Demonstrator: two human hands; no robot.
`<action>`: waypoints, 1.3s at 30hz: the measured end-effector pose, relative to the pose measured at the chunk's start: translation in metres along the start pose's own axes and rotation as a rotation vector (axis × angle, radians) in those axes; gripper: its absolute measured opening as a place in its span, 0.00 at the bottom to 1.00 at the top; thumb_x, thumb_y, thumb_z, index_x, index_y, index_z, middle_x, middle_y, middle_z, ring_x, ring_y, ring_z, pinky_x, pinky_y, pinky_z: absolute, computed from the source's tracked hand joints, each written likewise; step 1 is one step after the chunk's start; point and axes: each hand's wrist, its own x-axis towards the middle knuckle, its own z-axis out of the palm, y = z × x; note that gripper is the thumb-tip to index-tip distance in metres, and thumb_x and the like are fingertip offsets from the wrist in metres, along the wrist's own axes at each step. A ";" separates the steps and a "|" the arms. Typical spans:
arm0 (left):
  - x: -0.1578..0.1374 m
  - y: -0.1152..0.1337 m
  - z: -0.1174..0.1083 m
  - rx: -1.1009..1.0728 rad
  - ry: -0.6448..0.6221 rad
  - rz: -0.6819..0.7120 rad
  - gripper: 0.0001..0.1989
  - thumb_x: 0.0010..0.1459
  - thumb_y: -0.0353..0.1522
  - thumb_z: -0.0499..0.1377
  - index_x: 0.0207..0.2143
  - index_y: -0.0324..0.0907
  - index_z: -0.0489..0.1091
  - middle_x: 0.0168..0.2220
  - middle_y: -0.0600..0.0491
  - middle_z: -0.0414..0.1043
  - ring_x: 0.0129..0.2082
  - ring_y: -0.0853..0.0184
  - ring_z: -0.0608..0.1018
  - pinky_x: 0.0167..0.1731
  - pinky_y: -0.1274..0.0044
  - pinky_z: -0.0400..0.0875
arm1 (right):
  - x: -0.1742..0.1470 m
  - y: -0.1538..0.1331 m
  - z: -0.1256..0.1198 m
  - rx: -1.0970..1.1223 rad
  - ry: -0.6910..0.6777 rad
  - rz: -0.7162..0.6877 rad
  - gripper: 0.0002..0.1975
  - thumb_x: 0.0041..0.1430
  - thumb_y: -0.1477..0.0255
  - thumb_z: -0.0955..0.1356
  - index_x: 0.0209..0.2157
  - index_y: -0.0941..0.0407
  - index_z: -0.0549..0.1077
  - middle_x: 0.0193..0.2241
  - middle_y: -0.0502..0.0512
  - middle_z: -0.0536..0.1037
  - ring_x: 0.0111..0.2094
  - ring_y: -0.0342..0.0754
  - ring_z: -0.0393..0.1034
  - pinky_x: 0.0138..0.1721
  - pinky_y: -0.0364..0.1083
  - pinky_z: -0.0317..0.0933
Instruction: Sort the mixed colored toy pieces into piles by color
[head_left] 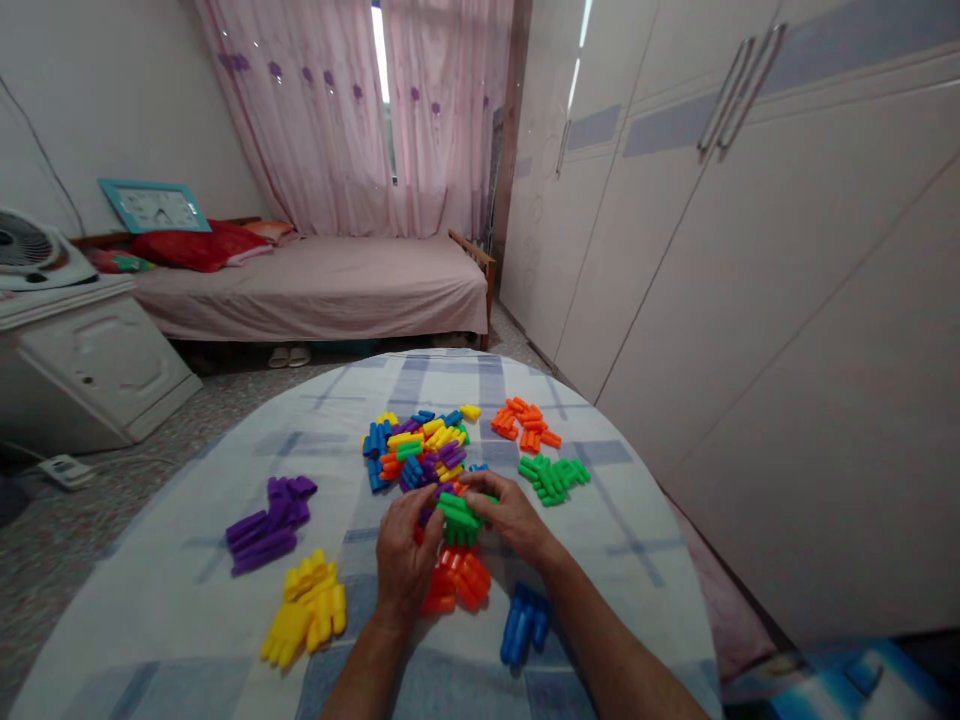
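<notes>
My left hand (pixel 406 552) is curled at the near side of a mixed pile of plastic toy blocks (pixel 420 445), its thumb and fingertips against the left end of a green finger-shaped block (pixel 459 512). From the other side, my right hand (pixel 510 515) pinches the same green block between thumb and fingers. Beneath both hands lie orange blocks (pixel 463 578), partly covered by the left hand and the green block. Blue blocks (pixel 525 625) rest close to my right forearm. The exact outline of the held block is partly hidden by my fingers.
Single-colour groups lie around the pile: purple blocks (pixel 271 525) and yellow blocks (pixel 307 610) at left, orange pieces (pixel 525 424) and green pieces (pixel 553 478) at right. The round table (pixel 600 560) has a checked cloth. Beyond stand a bed (pixel 330 280) and wardrobe (pixel 750 300).
</notes>
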 end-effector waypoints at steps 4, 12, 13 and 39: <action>-0.003 -0.003 0.002 -0.096 -0.072 -0.108 0.18 0.58 0.40 0.54 0.47 0.41 0.69 0.43 0.49 0.74 0.43 0.62 0.75 0.45 0.70 0.70 | 0.000 0.007 0.003 -0.012 -0.011 -0.099 0.14 0.50 0.65 0.70 0.39 0.54 0.75 0.35 0.52 0.75 0.35 0.45 0.68 0.38 0.45 0.62; 0.000 0.000 0.000 -0.335 -0.008 -0.320 0.19 0.55 0.41 0.56 0.45 0.40 0.70 0.43 0.48 0.74 0.43 0.61 0.76 0.44 0.70 0.71 | 0.003 0.018 -0.004 -0.067 -0.085 -0.090 0.16 0.51 0.67 0.69 0.43 0.54 0.74 0.39 0.52 0.75 0.39 0.47 0.69 0.41 0.47 0.63; 0.001 0.000 0.000 -0.345 -0.006 -0.324 0.18 0.55 0.40 0.56 0.44 0.40 0.70 0.42 0.48 0.75 0.42 0.61 0.76 0.44 0.70 0.71 | 0.003 0.018 -0.005 -0.083 -0.085 -0.096 0.15 0.50 0.67 0.69 0.42 0.54 0.74 0.39 0.52 0.75 0.40 0.47 0.69 0.42 0.47 0.63; 0.009 0.028 -0.011 -0.701 0.203 -0.563 0.16 0.48 0.40 0.61 0.38 0.41 0.68 0.32 0.54 0.71 0.28 0.71 0.73 0.27 0.80 0.69 | 0.010 0.005 -0.035 -0.231 0.573 -0.203 0.16 0.52 0.62 0.66 0.37 0.57 0.74 0.21 0.46 0.69 0.20 0.40 0.60 0.23 0.40 0.57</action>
